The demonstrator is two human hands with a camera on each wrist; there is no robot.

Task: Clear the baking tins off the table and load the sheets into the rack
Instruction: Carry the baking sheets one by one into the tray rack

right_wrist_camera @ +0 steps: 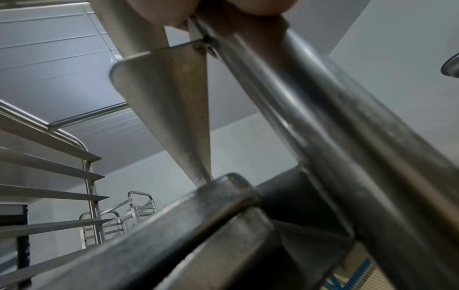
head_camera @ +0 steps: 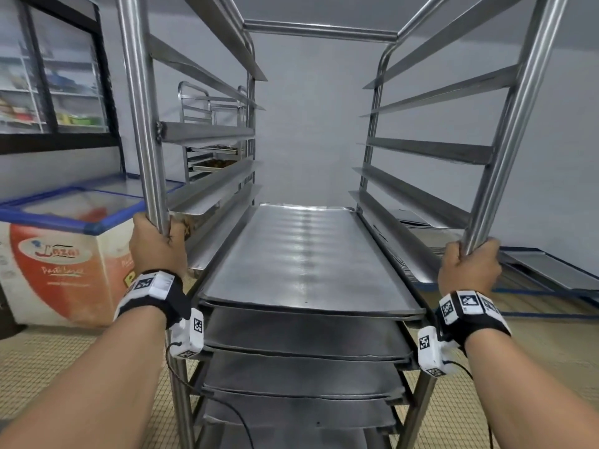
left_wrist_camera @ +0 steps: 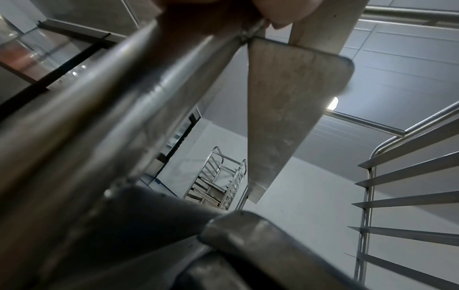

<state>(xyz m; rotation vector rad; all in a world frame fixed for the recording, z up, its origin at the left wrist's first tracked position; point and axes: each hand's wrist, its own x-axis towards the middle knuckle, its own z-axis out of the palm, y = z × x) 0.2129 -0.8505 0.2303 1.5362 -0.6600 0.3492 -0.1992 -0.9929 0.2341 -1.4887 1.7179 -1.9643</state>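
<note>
A tall steel rack (head_camera: 139, 102) fills the head view in front of me. Several flat baking sheets lie on its lower runners, the top sheet (head_camera: 304, 260) at wrist height; the runners above it are bare. My left hand (head_camera: 155, 244) grips the rack's front left post. My right hand (head_camera: 470, 267) grips the front right post (head_camera: 505, 147). In the left wrist view, fingers (left_wrist_camera: 223, 11) curl round the post (left_wrist_camera: 111, 98) beside a runner (left_wrist_camera: 285, 117). The right wrist view has fingers (right_wrist_camera: 223, 7) wrapped round the post (right_wrist_camera: 310, 98) likewise.
A chest freezer (head_camera: 64, 254) with a blue-rimmed glass lid stands at the left, under a glass-door display fridge (head_camera: 52, 79). A second rack (head_camera: 210, 124) with filled trays stands behind on the left. More sheets (head_camera: 551, 270) lie low at the right. The floor is tiled.
</note>
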